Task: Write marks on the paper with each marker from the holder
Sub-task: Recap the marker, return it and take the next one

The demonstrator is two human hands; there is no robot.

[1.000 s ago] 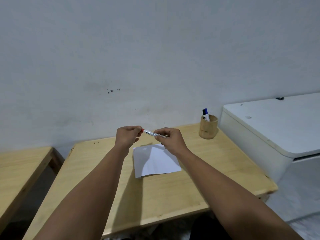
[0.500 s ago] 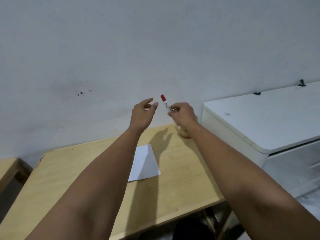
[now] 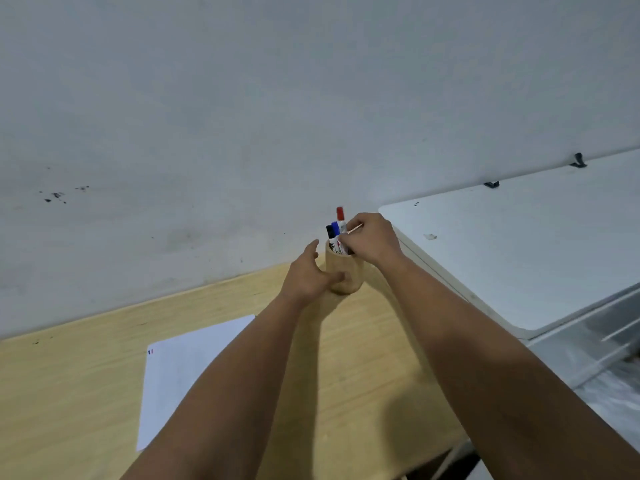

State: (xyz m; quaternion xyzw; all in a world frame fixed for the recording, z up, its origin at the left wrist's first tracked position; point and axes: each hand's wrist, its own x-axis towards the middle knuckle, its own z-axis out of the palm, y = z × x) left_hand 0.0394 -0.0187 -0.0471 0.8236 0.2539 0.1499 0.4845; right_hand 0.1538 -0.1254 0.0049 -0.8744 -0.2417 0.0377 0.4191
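A round wooden holder (image 3: 348, 277) stands at the far right of the wooden table (image 3: 363, 358), against the wall. Three capped markers stick up from it: black (image 3: 330, 233), blue (image 3: 335, 228) and red (image 3: 340, 218). My right hand (image 3: 372, 242) is over the holder's mouth, its fingers pinched on the red marker, which stands higher than the other two. My left hand (image 3: 306, 277) cups the holder's left side, thumb across its front. A white sheet of paper (image 3: 180, 375) lies to the left, with small blue and red marks (image 3: 150, 351) at its top left corner.
A white cabinet top (image 3: 519, 244) adjoins the table on the right, level with the holder. The grey wall (image 3: 242, 133) rises just behind the table. My forearms cross the table and cover part of the paper.
My right hand has carried the red marker from mid-air down into the holder. My left hand has moved from open in the air onto the holder's side. The view has shifted closer.
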